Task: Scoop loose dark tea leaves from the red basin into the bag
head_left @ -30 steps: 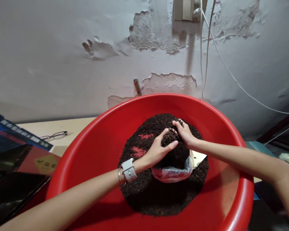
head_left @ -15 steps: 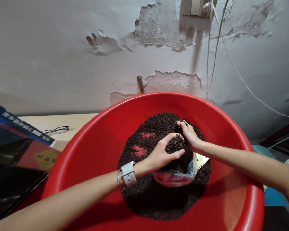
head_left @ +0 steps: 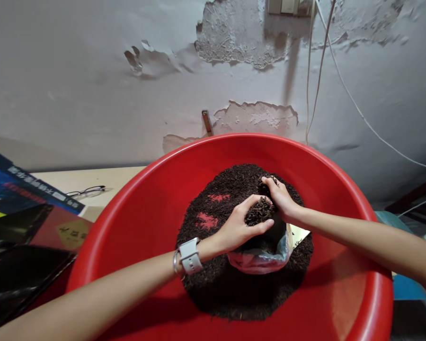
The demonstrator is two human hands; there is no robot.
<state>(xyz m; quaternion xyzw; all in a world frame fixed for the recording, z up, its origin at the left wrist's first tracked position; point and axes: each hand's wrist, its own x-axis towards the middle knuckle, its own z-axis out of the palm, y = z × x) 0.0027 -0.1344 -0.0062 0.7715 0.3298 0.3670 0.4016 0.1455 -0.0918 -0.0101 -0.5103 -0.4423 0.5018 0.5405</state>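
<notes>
Dark, dry loose tea leaves lie spread over the floor of a big red plastic basin. A clear plastic bag stands open among them, with more leaves inside. Over the bag's mouth, my left hand is curled around a clump of tea leaves, thumb and fingers cupping it. My right hand is beside it, curved around another clump at the far side of the bag. A pale card or liner shows at the bag's right edge. The palms of both hands are partly hidden.
Left of the basin, eyeglasses rest on a pale tabletop. Printed boxes or packets lean close to the basin's left rim. A peeling wall rises behind, with cables hanging at the right. Something blue sits beyond the right rim.
The view has tilted and shifted slightly. Both hands keep nearly the same pose over the bag, still holding leaves.
</notes>
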